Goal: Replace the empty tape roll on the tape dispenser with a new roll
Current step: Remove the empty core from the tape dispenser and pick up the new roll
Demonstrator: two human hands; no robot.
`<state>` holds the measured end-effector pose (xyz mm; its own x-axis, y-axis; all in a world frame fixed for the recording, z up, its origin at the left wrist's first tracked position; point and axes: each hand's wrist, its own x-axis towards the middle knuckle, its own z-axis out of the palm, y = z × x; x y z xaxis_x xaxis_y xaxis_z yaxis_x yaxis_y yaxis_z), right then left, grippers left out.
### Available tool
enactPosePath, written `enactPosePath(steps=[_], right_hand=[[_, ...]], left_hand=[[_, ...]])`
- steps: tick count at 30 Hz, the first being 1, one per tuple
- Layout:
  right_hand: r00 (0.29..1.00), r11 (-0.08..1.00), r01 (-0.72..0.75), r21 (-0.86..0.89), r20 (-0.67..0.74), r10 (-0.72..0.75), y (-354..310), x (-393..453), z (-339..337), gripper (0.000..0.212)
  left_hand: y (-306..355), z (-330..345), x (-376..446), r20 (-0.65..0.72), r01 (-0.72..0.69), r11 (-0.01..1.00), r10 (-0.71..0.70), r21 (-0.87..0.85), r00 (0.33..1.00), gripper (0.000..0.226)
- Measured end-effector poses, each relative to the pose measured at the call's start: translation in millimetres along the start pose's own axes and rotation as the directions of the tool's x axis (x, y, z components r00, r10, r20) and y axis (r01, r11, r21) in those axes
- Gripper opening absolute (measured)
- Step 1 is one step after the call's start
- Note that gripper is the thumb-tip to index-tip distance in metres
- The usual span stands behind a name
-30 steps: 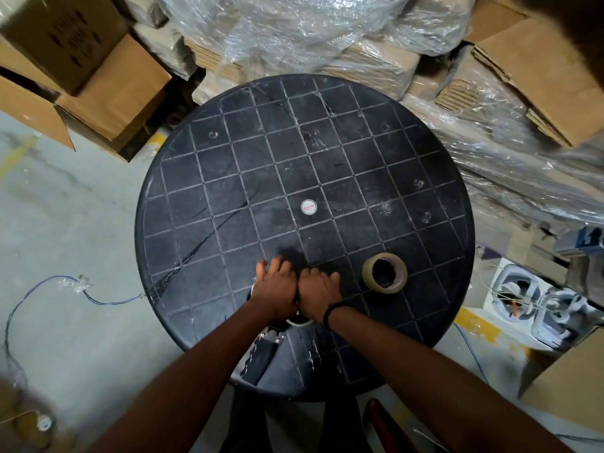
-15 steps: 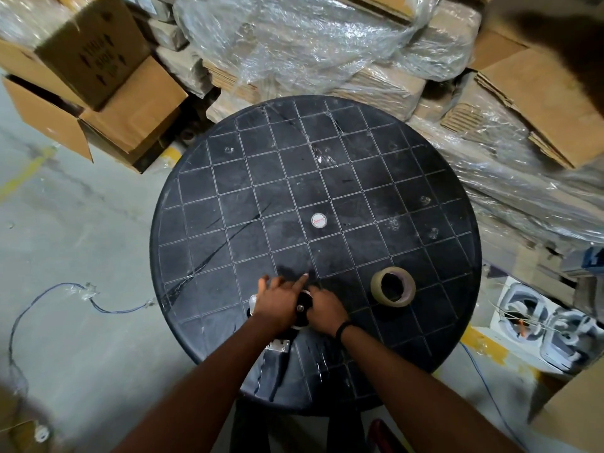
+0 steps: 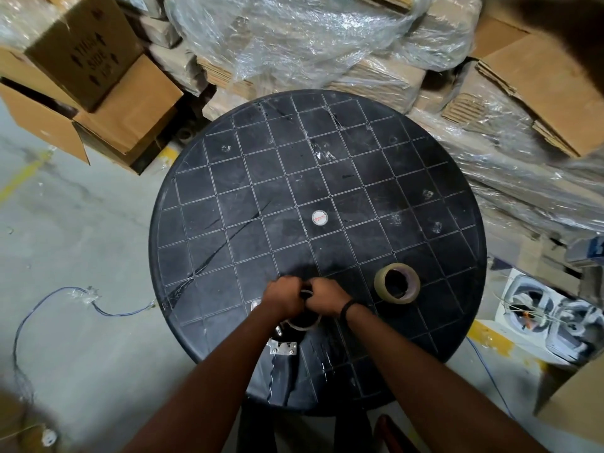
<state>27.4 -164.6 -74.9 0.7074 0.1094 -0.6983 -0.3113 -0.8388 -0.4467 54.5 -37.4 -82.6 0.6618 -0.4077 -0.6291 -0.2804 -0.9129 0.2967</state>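
A black tape dispenser (image 3: pixel 282 349) with a serrated blade lies on the near part of the round black table (image 3: pixel 228 178). Its pale empty roll (image 3: pixel 305 323) sits on the spool, mostly hidden by my hands. My left hand (image 3: pixel 281 297) and my right hand (image 3: pixel 325 297) are side by side, fingers curled, both gripping the empty roll from above. A new roll of brownish clear tape (image 3: pixel 397 282) lies flat on the table, a short way right of my right hand, untouched.
Cardboard boxes (image 3: pixel 108 93) and plastic-wrapped bundles (image 3: pixel 304 37) crowd the far and right sides of the table. A blue cable (image 3: pixel 65 299) trails over the concrete floor at left. White fan-like units (image 3: pixel 542 315) sit on the floor at right.
My fingers, flat over the dispenser a second ago, have curled shut around the empty roll. The camera has moved closer and shifted. The new roll has not moved.
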Motion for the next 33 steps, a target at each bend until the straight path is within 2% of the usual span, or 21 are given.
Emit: enactPosePath(steps=[3,6,9,11,15,17,19,22,26,29,33], right_hand=[[0.999,1.000,0.030,0.008,-0.016,-0.030,8.4,-0.7,-1.8,0.022],[0.994,0.999,-0.023,0.023,-0.107,0.026,9.1,-0.9,15.3,0.021],[0.985,0.997,-0.064,0.034,-0.157,0.068,5.5,-1.9,23.0,0.030],[0.974,0.996,-0.087,-0.017,-0.209,0.082,2.6,-5.4,24.6,0.030],[0.921,0.980,-0.075,-0.184,-0.390,-0.003,-4.5,-8.0,24.8,0.019],[0.928,0.977,-0.045,-0.208,-0.370,-0.036,-6.5,-11.5,15.5,0.019],[0.958,0.976,-0.004,-0.218,-0.279,-0.058,-6.1,-18.4,-1.3,0.024],[0.964,0.993,-0.036,-0.115,-0.265,0.004,5.3,-25.2,-32.2,0.023],[0.932,0.973,-0.145,0.179,-0.306,0.195,34.8,-12.1,-61.8,0.027],[0.872,0.913,-0.214,0.347,-0.355,0.339,58.1,8.9,-63.3,0.029],[0.857,0.894,-0.290,0.342,-0.322,0.402,80.2,25.5,-48.1,0.044]], left_hand=[[3.6,8.0,-0.6,-0.053,0.019,1.000,-0.020,-0.004,0.998,0.031],[7.2,11.5,-1.3,-0.098,0.058,0.998,-0.059,-0.017,0.993,0.028],[3.0,10.9,-2.2,-0.103,0.066,0.995,-0.075,-0.081,0.992,0.031],[2.2,12.4,-4.6,-0.141,0.067,0.994,-0.078,-0.081,0.987,0.032],[9.8,16.1,-7.4,-0.333,0.048,0.999,-0.041,0.012,0.942,0.021],[9.6,14.0,-7.2,-0.358,0.000,1.000,0.007,0.020,0.934,0.022],[2.1,9.7,-7.9,-0.378,-0.042,0.999,0.037,-0.006,0.925,0.037],[-13.4,-2.6,-21.1,-0.501,-0.070,0.987,-0.011,-0.143,0.866,0.061],[-17.3,-7.1,-56.2,-0.602,-0.027,0.953,-0.169,-0.302,0.780,0.076],[-10.7,24.8,-76.8,-0.536,0.062,0.965,-0.194,-0.255,0.822,0.082],[-4.7,73.9,-82.4,-0.396,0.118,0.990,-0.139,-0.076,0.908,0.095]])
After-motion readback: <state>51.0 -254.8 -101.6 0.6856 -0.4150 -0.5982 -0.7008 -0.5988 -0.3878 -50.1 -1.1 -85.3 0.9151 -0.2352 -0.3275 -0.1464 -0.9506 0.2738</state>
